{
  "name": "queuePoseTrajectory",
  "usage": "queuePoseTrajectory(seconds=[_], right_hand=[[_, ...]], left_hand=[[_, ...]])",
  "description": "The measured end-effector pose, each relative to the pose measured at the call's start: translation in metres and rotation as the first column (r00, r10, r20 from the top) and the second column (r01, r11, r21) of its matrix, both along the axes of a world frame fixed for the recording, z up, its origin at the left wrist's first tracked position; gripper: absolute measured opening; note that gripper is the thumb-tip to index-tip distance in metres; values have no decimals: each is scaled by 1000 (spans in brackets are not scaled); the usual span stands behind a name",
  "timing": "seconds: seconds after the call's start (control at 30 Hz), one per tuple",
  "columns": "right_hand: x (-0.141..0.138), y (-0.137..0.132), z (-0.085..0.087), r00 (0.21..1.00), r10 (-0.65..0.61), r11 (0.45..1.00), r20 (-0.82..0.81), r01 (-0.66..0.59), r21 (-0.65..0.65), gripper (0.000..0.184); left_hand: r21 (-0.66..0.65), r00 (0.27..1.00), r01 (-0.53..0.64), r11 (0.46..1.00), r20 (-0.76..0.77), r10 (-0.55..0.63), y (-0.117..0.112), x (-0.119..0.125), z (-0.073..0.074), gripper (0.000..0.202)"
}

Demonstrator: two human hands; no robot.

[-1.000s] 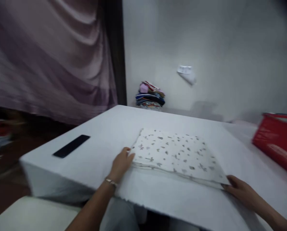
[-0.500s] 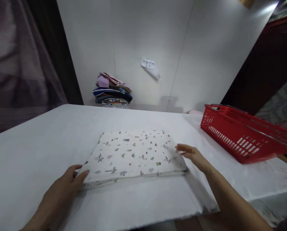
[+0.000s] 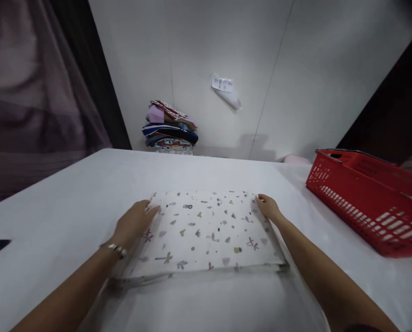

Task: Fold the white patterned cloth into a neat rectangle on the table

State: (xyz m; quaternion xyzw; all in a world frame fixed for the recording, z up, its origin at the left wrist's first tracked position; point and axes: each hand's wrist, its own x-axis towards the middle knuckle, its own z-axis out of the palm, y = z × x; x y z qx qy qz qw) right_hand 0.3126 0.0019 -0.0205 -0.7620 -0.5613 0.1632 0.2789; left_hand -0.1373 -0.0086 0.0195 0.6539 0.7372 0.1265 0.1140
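Both hands sit at the far corners of the patterned cloth (image 3: 206, 230); half a second ago the left hand (image 3: 137, 226) was down by the near left corner, and the right hand (image 3: 268, 207) was just off the right edge; now the folded piece lies between them on the white surface (image 3: 98, 184), with contact at both sides, which seems to suit squaring or shifting it evenly. Left thumb and fingers are slightly spread at the edge, right fingers are bent over the opposite corner; whether either hand truly pinches fabric cannot be told. Soft, thin and layered, the cloth makes a flat rough rectangle, white with small plant-like motifs, its near edge blurred; right of the right hand stands a red slotted plastic basket (image 3: 361, 203); beyond the left hand rises a stack of folded fabrics (image 3: 171, 131), multicoloured and uneven.
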Motion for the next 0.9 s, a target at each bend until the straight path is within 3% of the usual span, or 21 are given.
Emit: queuePoseTrajectory(seconds=[0.1, 0.2, 0.37, 0.5, 0.67, 0.73, 0.83, 0.9], right_hand=[[-3, 33, -9, 999, -21, 999, 34, 22, -37, 46], [-1, 50, -13, 999, -21, 998, 38, 23, -64, 47], [2, 53, -14, 999, -33, 997, 23, 35, -74, 40], [-4, 53, -15, 997, -41, 999, 70, 38, 38, 37], [-14, 55, -12, 985, -18, 998, 172, 27, -55, 42], [-18, 49, -8, 960, 17, 1000, 278, -17, -6, 47], [-28, 30, -5, 878, 145, 973, 456, -211, 97, 53], [-36, 15, -9, 816, 269, 939, 512, -340, 48, 58]], left_hand=[[37, 999, -6, 999, -46, 7, 42, 15, -11, 59], [11, 995, -59, 998, -75, 59, 75, 15, -22, 60], [-135, 999, -38, 990, -15, 36, 99, 2, -23, 56], [26, 998, -68, 997, 9, 68, 101, -7, -27, 56], [-5, 998, -63, 998, -14, 62, 102, -11, -32, 57], [0, 998, -53, 999, -35, 53, 97, -10, -27, 61], [119, 987, 72, 990, -155, -54, 74, -3, -20, 64], [207, 950, 243, 948, -248, -189, 53, 3, -24, 64]])
